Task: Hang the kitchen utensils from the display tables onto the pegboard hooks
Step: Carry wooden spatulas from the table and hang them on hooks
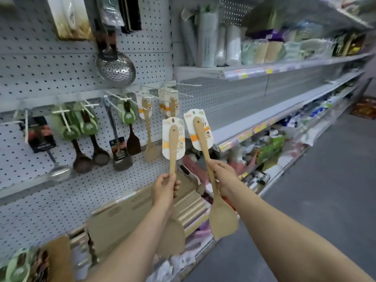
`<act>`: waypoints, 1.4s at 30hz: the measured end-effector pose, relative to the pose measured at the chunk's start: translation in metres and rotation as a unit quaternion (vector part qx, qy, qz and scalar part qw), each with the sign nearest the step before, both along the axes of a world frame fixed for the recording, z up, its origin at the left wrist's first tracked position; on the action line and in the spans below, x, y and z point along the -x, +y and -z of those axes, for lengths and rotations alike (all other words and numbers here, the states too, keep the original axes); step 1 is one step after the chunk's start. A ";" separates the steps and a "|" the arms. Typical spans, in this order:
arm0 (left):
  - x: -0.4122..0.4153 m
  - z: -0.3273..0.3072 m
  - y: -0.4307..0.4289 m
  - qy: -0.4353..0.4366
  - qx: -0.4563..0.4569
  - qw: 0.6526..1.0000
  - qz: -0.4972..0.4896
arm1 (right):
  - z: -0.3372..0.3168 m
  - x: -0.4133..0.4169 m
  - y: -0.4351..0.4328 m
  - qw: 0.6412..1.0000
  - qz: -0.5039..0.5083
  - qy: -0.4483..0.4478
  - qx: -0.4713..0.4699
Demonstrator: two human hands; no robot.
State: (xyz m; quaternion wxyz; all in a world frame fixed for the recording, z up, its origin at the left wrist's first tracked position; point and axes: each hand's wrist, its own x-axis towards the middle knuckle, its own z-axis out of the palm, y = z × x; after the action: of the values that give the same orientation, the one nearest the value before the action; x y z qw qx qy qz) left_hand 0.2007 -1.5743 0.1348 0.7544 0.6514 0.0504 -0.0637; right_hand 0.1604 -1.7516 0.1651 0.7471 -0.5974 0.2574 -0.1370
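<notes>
On the pegboard [50,64], a skimmer [116,68], ladles [81,159] and two wooden spatulas [149,139] are already hanging — a fair start. Just in front, the left hand [164,187] is gripping the left spatula [173,139] with curled fingers, the right hand [220,171] is gripping the right spatula [200,131] likewise — both are waiting for a bare hook [189,84].

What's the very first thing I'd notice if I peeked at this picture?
Right in the middle, the left hand grips a wooden spatula and the right hand grips a second wooden spatula, both handle-up with white cards on them. Higher up on the left, a shiny metal skimmer full of holes hangs on the pegboard.
</notes>
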 end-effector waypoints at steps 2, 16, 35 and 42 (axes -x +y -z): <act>-0.017 -0.003 -0.016 -0.005 -0.004 1.000 -0.024 | 0.000 -0.025 -0.021 1.000 -0.016 -0.009 -0.006; -0.105 0.014 -0.148 -0.014 0.029 0.979 -0.200 | 0.020 -0.188 -0.151 0.981 -0.189 -0.046 -0.015; -0.133 0.026 -0.172 -0.032 0.088 0.969 -0.229 | 0.051 -0.249 -0.163 0.943 -0.319 -0.062 -0.069; -0.147 0.031 -0.159 -0.036 0.091 0.972 -0.212 | 0.044 -0.278 -0.153 0.949 -0.308 -0.050 -0.053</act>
State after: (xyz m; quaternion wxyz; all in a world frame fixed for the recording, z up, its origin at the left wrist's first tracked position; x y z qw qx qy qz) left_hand 0.3477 -1.7333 0.1042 0.8083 0.5562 0.1542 0.1165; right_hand 0.4387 -1.9048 0.1211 0.7953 -0.5997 0.0297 0.0837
